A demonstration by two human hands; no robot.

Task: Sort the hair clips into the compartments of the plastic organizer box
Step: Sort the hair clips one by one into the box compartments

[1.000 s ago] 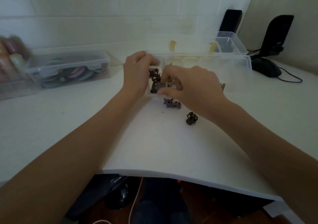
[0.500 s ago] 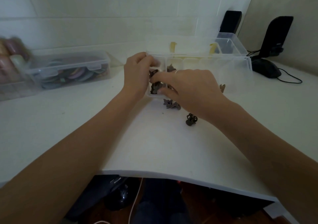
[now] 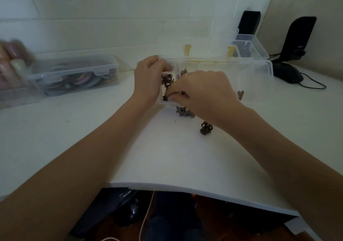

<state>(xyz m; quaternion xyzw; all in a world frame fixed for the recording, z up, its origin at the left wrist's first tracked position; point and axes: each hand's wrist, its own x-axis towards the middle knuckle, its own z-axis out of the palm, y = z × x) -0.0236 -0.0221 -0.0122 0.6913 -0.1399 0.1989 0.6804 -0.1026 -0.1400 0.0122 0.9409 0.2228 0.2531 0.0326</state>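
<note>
A clear plastic organizer box (image 3: 259, 68) stands open on the white table, its lid raised behind it. My left hand (image 3: 148, 79) grips the box's left rim. My right hand (image 3: 202, 90) reaches into the front-left compartment, fingertips pinched on a dark brown hair clip (image 3: 165, 97). More dark clips (image 3: 167, 79) lie in that compartment, and a lighter brown one (image 3: 184, 72) sits in the neighbouring compartment. On the table in front of the box lie two grey-brown clips (image 3: 183, 112) and a dark clip (image 3: 206, 128). Another clip (image 3: 240, 94) shows through the box's front wall.
A closed clear container (image 3: 74, 74) with coloured items sits at the left. A small empty clear tub (image 3: 248, 46) stands behind the organizer. Black speakers (image 3: 297, 36) and a black mouse (image 3: 287, 73) with cable are at the right. The table's front edge (image 3: 185, 187) is near me.
My right hand has moved left and down into the front-left compartment with a dark clip. My left hand has stayed on the box rim.
</note>
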